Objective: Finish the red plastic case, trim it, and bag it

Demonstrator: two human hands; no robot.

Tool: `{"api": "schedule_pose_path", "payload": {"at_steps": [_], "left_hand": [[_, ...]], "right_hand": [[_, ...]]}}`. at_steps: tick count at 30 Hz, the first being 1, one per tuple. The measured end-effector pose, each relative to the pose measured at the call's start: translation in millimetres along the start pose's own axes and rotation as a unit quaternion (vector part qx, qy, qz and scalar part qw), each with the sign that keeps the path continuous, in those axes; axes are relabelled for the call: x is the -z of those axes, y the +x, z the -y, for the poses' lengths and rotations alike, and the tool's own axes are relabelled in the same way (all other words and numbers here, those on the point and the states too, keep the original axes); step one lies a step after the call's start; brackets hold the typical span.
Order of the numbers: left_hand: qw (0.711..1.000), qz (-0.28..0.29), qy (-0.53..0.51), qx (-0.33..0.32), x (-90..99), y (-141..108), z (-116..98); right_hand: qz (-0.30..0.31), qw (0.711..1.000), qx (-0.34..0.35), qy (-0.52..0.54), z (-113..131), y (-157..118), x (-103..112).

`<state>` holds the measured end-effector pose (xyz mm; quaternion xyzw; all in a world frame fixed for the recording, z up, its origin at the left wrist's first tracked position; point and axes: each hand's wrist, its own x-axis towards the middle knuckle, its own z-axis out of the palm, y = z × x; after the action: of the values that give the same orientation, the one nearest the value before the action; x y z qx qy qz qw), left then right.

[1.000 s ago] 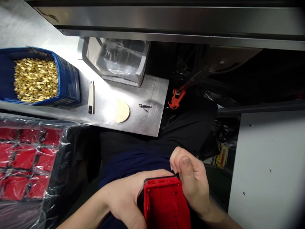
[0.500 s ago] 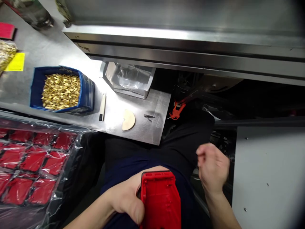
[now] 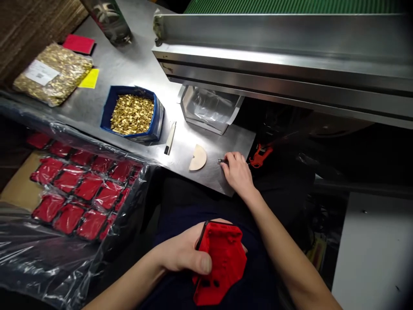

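Note:
My left hand (image 3: 190, 254) is wrapped round a red plastic housing with a black edge (image 3: 224, 262), its hollow inside facing up and my thumb over the rim. Farther forward, my right hand (image 3: 238, 172) rests at the metal table's corner, fingers closed round the small metal nippers (image 3: 222, 161), whose tip sticks out on the left. A pale part-round disc (image 3: 198, 158) and a white-handled tool with a dark end (image 3: 170, 138) lie to the left of that hand.
A blue bin of gold-coloured pieces (image 3: 132, 114) and a grey bin with clear bags (image 3: 209, 107) stand on the metal table (image 3: 222, 183). An orange tool (image 3: 260, 156) hangs beyond its corner. Red parts under plastic (image 3: 88, 185) fill a box at left. A metal rail (image 3: 274, 64) crosses above.
My right hand has moved forward and left onto the table and closed on the nippers. The red housing has tilted in my left hand. The view has shifted left.

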<state>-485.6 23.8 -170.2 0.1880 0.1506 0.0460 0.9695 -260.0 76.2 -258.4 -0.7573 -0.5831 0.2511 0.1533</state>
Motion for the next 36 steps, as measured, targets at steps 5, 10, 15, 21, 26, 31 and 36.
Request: {"api": "schedule_pose_path", "payload": {"at_steps": [5,10,15,21,26,31,36], "left_hand": [[1.0,0.01,-0.013,0.0,4.2,1,5],[1.0,0.014,-0.013,0.011,4.7,3,1],[1.0,-0.009,0.009,0.015,4.4,7,-4],[1.0,-0.024,-0.002,-0.007,1.1,11,-5],[1.0,-0.022,-0.007,-0.006,-5.0,15,-7],[1.0,-0.021,0.005,-0.009,-6.2,17,-7],[0.999,-0.031,0.012,-0.019,-6.9,17,-5]], "right_hand": [[0.033,0.999,-0.012,0.036,-9,-22,10],[0.05,0.994,-0.031,0.095,-10,-42,19],[0.024,0.958,-0.097,0.27,5,-84,56],[0.058,0.962,-0.042,0.265,50,-139,98],[0.039,0.978,0.051,0.198,72,-156,89],[-0.005,0.983,0.076,0.166,74,-158,79],[-0.009,0.985,0.084,0.149,74,-159,77]]}}
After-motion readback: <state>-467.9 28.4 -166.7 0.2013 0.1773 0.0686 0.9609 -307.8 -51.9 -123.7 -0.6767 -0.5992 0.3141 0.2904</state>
